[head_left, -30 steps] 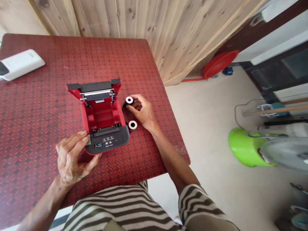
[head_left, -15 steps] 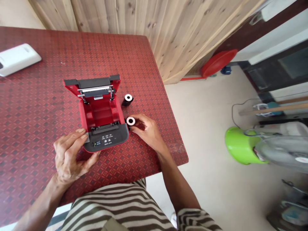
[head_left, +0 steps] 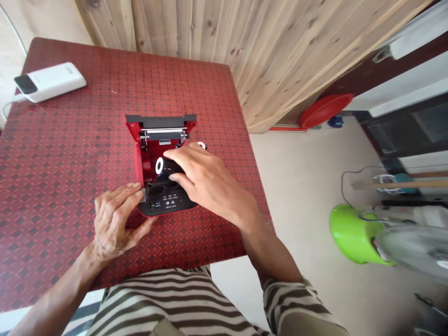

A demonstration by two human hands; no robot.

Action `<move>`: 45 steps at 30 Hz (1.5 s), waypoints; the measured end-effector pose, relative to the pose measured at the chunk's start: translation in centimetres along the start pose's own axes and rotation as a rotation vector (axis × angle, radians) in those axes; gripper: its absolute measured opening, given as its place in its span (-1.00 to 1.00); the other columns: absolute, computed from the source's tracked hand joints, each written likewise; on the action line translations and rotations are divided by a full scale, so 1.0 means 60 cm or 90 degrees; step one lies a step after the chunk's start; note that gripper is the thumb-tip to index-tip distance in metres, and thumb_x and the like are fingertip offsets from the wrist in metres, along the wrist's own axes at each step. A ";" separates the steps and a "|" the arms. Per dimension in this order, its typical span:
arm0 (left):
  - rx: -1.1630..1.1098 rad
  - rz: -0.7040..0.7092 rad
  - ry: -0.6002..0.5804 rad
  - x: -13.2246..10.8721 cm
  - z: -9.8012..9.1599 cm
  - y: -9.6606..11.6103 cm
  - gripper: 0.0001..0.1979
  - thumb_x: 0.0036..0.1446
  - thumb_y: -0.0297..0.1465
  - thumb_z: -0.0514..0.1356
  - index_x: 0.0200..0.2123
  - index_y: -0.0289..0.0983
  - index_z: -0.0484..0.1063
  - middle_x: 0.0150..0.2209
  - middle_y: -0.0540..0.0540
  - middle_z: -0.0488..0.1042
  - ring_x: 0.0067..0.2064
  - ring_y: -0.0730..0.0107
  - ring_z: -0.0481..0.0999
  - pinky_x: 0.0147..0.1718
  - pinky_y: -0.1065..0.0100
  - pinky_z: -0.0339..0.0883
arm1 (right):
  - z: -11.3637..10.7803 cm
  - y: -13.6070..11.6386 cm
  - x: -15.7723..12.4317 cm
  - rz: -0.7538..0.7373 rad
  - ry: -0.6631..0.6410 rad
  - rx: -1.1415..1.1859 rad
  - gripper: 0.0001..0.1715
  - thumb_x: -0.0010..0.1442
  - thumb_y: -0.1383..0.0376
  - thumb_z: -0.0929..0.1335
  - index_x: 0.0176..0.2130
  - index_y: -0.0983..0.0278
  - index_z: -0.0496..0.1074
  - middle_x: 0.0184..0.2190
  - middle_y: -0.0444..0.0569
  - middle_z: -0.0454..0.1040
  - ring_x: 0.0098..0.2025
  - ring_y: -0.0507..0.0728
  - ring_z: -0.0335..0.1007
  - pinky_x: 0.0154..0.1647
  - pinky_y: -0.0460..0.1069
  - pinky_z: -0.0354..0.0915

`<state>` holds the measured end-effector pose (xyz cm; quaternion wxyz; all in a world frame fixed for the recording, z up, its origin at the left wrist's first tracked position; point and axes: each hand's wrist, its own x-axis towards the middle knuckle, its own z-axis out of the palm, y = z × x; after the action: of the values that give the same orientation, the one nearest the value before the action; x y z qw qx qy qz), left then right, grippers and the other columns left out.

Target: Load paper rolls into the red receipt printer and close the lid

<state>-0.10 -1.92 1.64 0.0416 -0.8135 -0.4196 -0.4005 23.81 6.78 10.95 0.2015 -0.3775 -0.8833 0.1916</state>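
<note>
A red and black printer (head_left: 138,163) stands on the table with its lid raised. My left hand (head_left: 117,219) grips the printer's front left corner, fingers on top and thumb at the front edge. Over the printer's open compartment, my right hand (head_left: 210,179) holds a black roll (head_left: 168,167) with a white ring-shaped end facing left. Black film from the roll hangs over the front panel. Behind my right hand, the white end of a second roll (head_left: 202,145) shows; the rest of it is hidden.
A white power bank (head_left: 56,81) with a cable lies at the table's (head_left: 87,140) back left. Wooden boards (head_left: 196,28) rise behind. Right of the table, a green bucket (head_left: 350,233), a fan (head_left: 416,252) and a red basin (head_left: 325,111) are on the floor side.
My right hand has lifted the nearer roll from beside the printer and brought it left over the open compartment. My left hand keeps its grip. The camera view has shifted.
</note>
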 end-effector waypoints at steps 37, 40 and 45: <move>-0.022 -0.026 -0.031 0.141 -0.036 -0.037 -0.17 0.28 -0.05 0.26 0.42 -0.40 0.11 0.37 -0.35 0.29 0.39 -0.06 0.28 0.32 -0.09 0.28 | 0.039 0.005 -0.027 -0.084 0.095 0.041 -0.80 0.45 0.34 0.34 -0.20 0.28 0.58 -0.18 0.02 0.58 -0.15 0.12 0.43 -0.01 0.05 0.44; -0.027 -0.030 -0.080 0.192 -0.018 -0.065 -0.17 0.37 -0.06 0.17 0.45 -0.45 -0.04 0.42 -0.37 0.16 0.45 -0.09 0.14 0.36 -0.15 0.17 | 0.045 0.001 -0.038 -0.075 0.127 -0.006 -0.80 0.46 0.33 0.34 -0.21 0.26 0.56 -0.20 0.01 0.56 -0.15 0.11 0.43 -0.04 0.03 0.44; -0.097 -0.023 -0.137 0.185 -0.013 -0.065 -0.21 0.36 0.00 0.13 0.43 -0.40 0.08 0.18 -0.30 0.44 0.15 0.04 0.46 0.20 -0.08 0.36 | 0.049 -0.009 -0.060 -0.097 0.152 -0.093 -0.80 0.46 0.37 0.33 -0.20 0.24 0.56 -0.24 -0.02 0.56 -0.24 0.09 0.39 -0.15 0.01 0.40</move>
<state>0.28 7.50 8.73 -0.0729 -0.8448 -0.4044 -0.3427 24.31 3.21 7.93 0.2910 -0.3435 -0.8906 0.0646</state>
